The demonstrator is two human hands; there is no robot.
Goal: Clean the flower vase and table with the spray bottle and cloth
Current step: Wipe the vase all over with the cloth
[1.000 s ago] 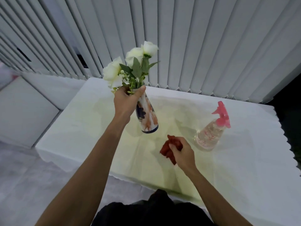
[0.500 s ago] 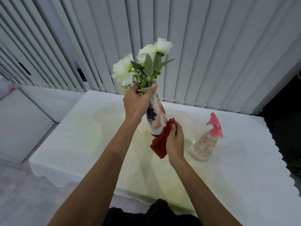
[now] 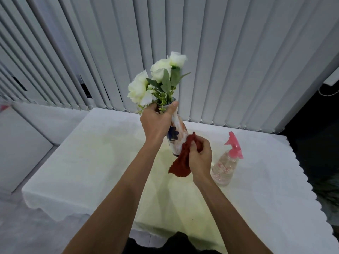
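the left hand (image 3: pixel 156 123) holds the vase (image 3: pixel 177 131) up in the air above the table (image 3: pixel 91 162), with the fingers wrapped closed around the neck and the thumb laid across the rim, just under the flowers (image 3: pixel 157 79). the vase is tilted: its long axis goes from the mouth, up and a little left, down to the base, which points toward the right and toward the person.

the right hand (image 3: pixel 200 158) is just beside the lower body of the vase, on its right side. its fingers are curled and pinch the cloth (image 3: pixel 181 162); the top of the cloth touches the vase wall and the rest hangs loose below the base. so the surface to wipe lies to the left and a little above these fingers, and the right hand is the nearer one to it. i judge that the wipe should go along the long axis, up to the neck and back down, while the left hand turns the vase to show a new side.

the bottle (image 3: pixel 226 165) stands upright on the table, near the right hand but apart from it, and nobody touches it. the table is not yet wiped, i think.
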